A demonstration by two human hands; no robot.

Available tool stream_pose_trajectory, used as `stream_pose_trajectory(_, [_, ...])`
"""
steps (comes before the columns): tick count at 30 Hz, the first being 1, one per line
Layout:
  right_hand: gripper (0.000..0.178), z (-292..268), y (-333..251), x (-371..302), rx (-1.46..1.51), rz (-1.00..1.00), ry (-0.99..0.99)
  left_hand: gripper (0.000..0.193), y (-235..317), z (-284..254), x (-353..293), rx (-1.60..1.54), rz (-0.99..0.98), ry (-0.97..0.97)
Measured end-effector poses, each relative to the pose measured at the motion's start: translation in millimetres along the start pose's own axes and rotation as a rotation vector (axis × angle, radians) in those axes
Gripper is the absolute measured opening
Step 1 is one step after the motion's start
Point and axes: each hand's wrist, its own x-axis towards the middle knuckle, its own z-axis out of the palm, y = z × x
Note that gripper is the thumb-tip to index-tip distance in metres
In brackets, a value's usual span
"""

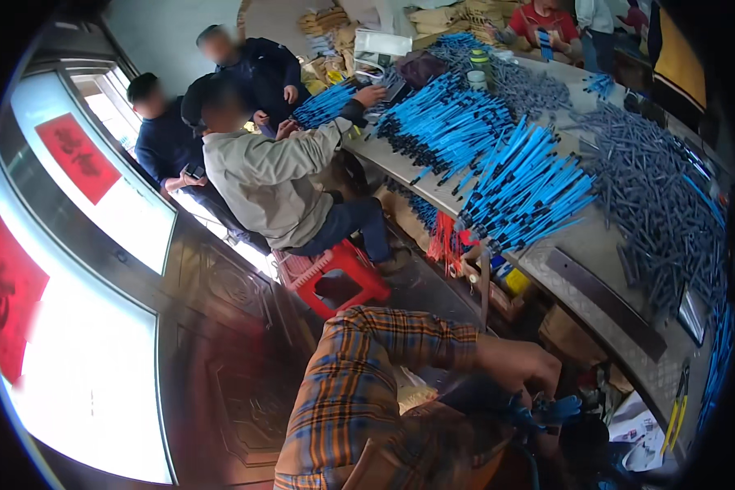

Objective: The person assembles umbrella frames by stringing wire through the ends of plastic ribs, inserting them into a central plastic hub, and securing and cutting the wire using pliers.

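Note:
My left hand (521, 367), coming out of an orange plaid sleeve, is bent downward with its fingers curled in. Its fingertips close on a small cluster of bright blue plastic pieces (557, 410) above my lap. Just below that cluster, my right hand (549, 442) shows only as a dark, blurred patch, its fingers hidden. On the table (539, 263) ahead lie heaps of thin blue sticks with black ends (531, 184). Farther right spreads a big pile of short grey rods (653, 192).
A dark flat bar (604, 304) and yellow-handled pliers (675, 412) lie along the table's near side. Left of the table, a person in a light jacket (261, 175) sits on a red stool (335, 278); two others stand behind. A person in red (545, 24) works at the far end.

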Motion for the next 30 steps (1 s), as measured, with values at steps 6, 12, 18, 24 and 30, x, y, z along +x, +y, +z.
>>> stream_pose_trajectory(6, [0.037, 1, 3, -10, 0.013, 0.038, 0.076, 0.030, -9, 17, -5, 0.007, 0.032, 0.169])
stream_pose_trajectory(12, [0.038, 4, 8, -34, 0.035, 0.108, 0.195, 0.028, -16, 30, -8, 0.022, 0.041, 0.268])
stream_pose_trajectory(18, [0.038, 9, 5, -48, 0.067, 0.160, 0.310, 0.026, -16, 35, -9, -0.073, 0.006, 0.274])
stream_pose_trajectory(24, [0.037, -2, 20, -39, -0.228, -0.072, 0.188, 0.032, -6, 28, -9, -0.227, -0.096, 0.147])
stream_pose_trajectory(30, [0.028, -7, 47, -50, 0.238, -0.046, 0.144, 0.031, 4, 31, -14, -0.137, -0.137, 0.213])
